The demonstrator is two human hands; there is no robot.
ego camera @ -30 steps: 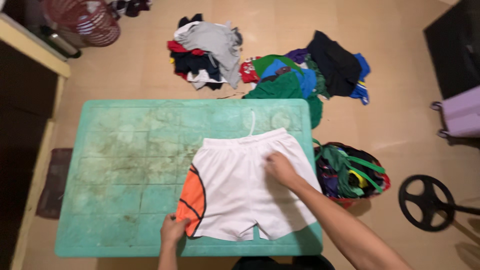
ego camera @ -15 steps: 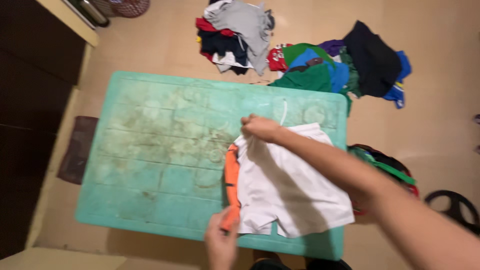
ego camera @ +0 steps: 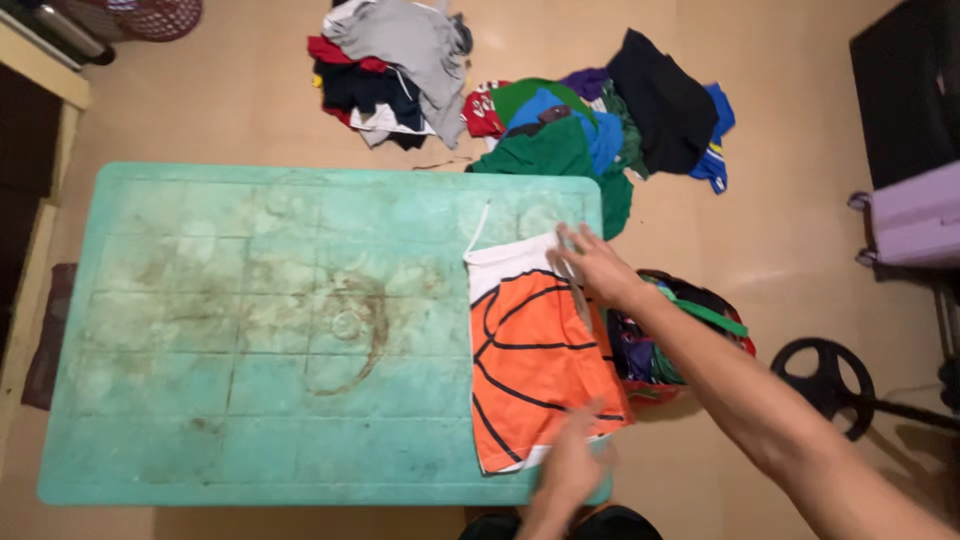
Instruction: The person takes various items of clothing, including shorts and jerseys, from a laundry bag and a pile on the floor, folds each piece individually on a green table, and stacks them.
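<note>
Right now I see the shorts (ego camera: 535,365) lying folded on the right end of the green table (ego camera: 250,330), orange panel with black curved lines facing up, white waistband toward the far edge and a white drawstring trailing off it. My right hand (ego camera: 592,265) rests flat at the waistband corner, fingers spread apart, touching the cloth and gripping nothing. My left hand (ego camera: 572,462) is blurred at the near hem of the shorts; its fingers look loosely extended over the fabric, though I cannot tell whether they pinch the edge.

Just beside the table's right edge, on the floor, sits a red bag (ego camera: 685,335) stuffed with clothes: I make out green straps or sleeves, something dark blue and purple, and a bit of yellow. It is partly hidden behind my right forearm.

Beyond the far edge of the table, 2 loose heaps lie on the floor: a pile of grey, red, navy and white garments (ego camera: 390,65), and next to it a pile of green, blue and black garments (ego camera: 610,125). A red mesh basket (ego camera: 150,15) shows at the top left corner; its contents are out of sight.
</note>
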